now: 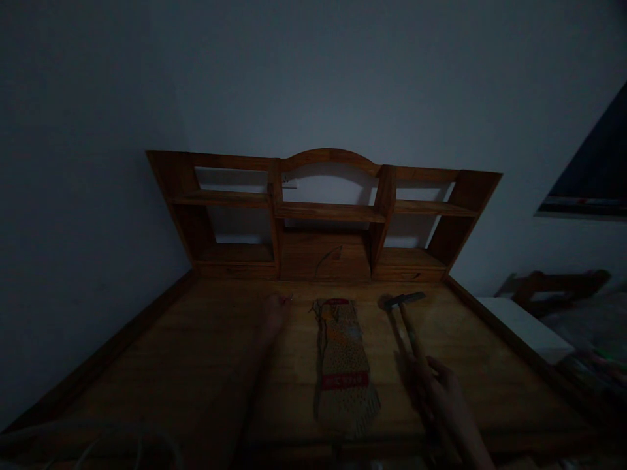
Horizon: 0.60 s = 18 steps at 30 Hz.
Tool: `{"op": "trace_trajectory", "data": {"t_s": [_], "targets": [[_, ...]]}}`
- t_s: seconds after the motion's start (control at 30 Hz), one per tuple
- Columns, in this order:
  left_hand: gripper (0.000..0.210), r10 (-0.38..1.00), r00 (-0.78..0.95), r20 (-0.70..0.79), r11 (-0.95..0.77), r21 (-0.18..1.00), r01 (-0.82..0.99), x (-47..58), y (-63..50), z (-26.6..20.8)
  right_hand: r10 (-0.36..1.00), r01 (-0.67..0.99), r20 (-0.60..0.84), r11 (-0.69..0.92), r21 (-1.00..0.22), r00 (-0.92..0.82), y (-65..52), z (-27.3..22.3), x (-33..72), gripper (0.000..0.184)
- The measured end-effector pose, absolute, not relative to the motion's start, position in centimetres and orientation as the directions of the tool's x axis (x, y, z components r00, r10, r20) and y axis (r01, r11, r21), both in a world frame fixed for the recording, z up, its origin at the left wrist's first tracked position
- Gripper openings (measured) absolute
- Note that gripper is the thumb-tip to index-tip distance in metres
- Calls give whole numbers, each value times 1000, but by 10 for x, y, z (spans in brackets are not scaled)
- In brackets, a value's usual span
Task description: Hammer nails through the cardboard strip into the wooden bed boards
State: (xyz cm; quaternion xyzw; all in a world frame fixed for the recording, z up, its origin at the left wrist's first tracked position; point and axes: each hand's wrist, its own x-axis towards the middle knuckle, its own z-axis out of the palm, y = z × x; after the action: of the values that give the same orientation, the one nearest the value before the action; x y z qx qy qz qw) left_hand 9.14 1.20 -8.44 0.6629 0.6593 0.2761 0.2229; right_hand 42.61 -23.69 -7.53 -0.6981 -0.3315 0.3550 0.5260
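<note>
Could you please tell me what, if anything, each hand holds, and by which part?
The right hand grips the hammer by its handle. Whether the left hand holds anything is too dark to tell.

"How many hands do you see?"
"Two, both mine: left hand [275, 308] and right hand [445, 385]."
"Tools?"
"I count one hammer [409, 329], in my right."
"Cloths?"
"One fringed cloth [343, 349], on one desk [171, 365]."
"And at the far side?"
"One shelf unit [330, 211] with two small drawers [235, 271], one left, one right, and one wall socket [290, 184] behind."
"Far right?"
"One window [595, 153]."
</note>
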Motion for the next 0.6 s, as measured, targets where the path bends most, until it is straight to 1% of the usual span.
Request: {"op": "trace_trajectory", "data": {"t_s": [0.1, 0.3, 0.4, 0.5, 0.6], "targets": [[35, 993, -43, 107, -40, 673, 739, 92, 13, -84, 854, 93, -148, -223, -970, 499, -238, -76, 426, 46], [30, 990, -51, 133, -68, 753, 655, 93, 16, -85, 851, 119, -148, -238, -964, 504, -238, -75, 426, 48], [27, 978, -90, 190, -98, 791, 604, 96, 16, -82, 846, 141, -152, -257, -956, 511, -239, -72, 427, 49], [23, 965, -79, 250, -180, 850, 495, 104, 13, -76, 855, 164, -131, -242, -956, 502, -239, -71, 426, 48], [19, 954, 26, 300, -292, 902, 316, 121, 0, -72, 849, 115, -150, -239, -964, 507, -239, -72, 424, 50]]}}
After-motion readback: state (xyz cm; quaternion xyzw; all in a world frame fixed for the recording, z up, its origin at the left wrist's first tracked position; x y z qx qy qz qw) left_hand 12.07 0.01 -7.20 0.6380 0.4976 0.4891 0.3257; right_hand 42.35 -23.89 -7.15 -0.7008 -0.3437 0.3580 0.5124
